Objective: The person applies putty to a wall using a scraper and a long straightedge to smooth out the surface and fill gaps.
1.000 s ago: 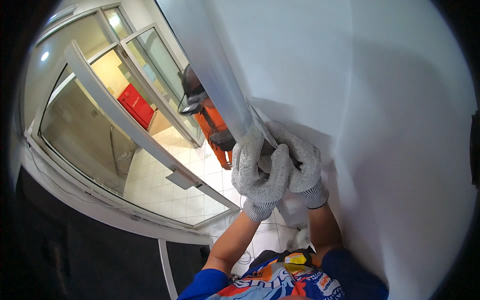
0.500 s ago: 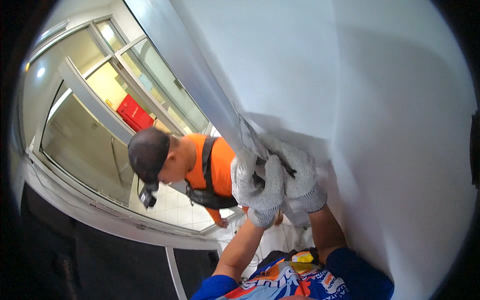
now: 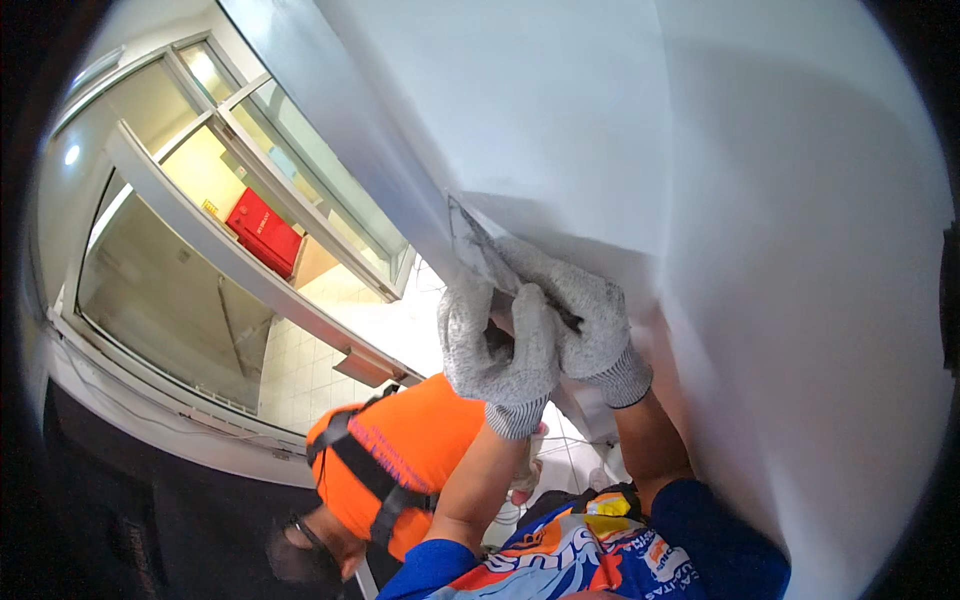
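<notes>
A thin, pointed grey piece with a dark smudged edge stands up from between my gloved hands, against the white pillar edge; I cannot make out its kind. My left hand, in a grey knit glove, has its fingers curled round with the tips at the base of this piece. Close beside it, my right hand, in a matching glove, is closed on the piece from the right. Something dark shows between the right fingers, mostly hidden.
White walls meet in a corner to my right. A person in an orange shirt with black straps bends low at my left, close to my left forearm. Behind are a framed glass door, a red cabinet and a tiled floor.
The person in orange has bent down and moved toward the lower left, under my left arm. My hands and the grey piece have shifted slightly left in view.
</notes>
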`<state>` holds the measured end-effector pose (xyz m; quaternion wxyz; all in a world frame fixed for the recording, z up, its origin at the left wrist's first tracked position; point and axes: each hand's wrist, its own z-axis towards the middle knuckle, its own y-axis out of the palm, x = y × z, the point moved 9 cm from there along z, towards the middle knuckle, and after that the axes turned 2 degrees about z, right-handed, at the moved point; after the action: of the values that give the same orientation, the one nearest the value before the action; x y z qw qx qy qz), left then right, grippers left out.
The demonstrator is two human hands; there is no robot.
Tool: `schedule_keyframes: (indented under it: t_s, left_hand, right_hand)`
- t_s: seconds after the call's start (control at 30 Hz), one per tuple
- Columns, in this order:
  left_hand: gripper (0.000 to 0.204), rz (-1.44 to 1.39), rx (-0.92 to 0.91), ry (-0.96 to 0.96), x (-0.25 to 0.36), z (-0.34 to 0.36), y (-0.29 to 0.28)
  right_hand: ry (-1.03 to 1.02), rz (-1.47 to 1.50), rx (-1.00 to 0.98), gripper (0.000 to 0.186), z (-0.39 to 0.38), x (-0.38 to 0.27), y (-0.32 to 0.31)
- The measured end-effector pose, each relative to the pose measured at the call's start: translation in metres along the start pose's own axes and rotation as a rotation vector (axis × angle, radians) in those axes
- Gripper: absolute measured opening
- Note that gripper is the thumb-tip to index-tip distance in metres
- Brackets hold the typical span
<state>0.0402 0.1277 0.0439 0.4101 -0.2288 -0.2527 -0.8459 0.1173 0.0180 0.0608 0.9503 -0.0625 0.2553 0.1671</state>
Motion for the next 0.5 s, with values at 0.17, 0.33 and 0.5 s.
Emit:
schedule_keyframes:
  t_s: [0.17,0.33,0.5]
  left_hand:
    - [0.034,-0.053,-0.086,-0.017,0.0,-0.007,0.001]
    - [0.034,-0.081,-0.074,0.012,-0.001,0.007,0.005]
    - [0.035,-0.014,-0.057,0.042,-0.004,-0.004,-0.002]
  right_hand:
    - [0.094,-0.009,-0.068,0.044,-0.012,0.007,-0.001]
    - [0.057,-0.045,-0.034,0.045,0.002,0.004,0.0]
    - [0.041,-0.075,-0.055,0.049,-0.015,0.017,0.004]
